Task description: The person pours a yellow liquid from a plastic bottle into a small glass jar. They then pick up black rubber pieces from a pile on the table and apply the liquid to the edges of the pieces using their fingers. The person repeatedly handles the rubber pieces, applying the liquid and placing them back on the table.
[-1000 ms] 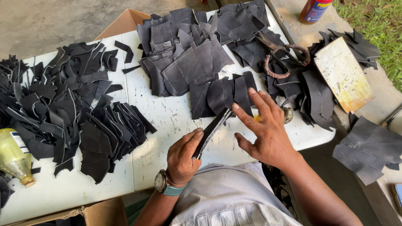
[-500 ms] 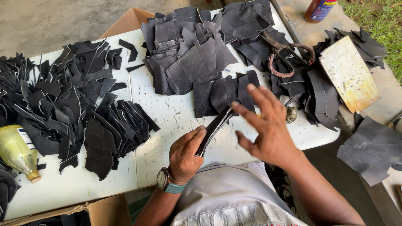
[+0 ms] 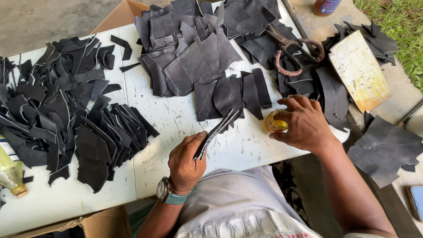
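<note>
White tabletop [image 3: 176, 128] carries heaps of black leather offcuts [image 3: 57, 114] at my left, with a yellowish bottle [image 3: 9, 169] at the edge. My left hand [image 3: 187, 158] pinches a thin stack of dark strips [image 3: 218, 132], angled up toward more flat black pieces [image 3: 189, 57]. My right hand [image 3: 304, 125] curls around a small amber jar [image 3: 275, 123] standing on the tabletop. Rusty shears [image 3: 295, 50] lie beyond, beside a stained board [image 3: 359, 70].

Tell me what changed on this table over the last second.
The right hand moved off the dark cut pieces to the right and closed its fingers around a small yellow jar. The left hand kept holding its dark strips. The piles and the scissors stayed put.
</note>
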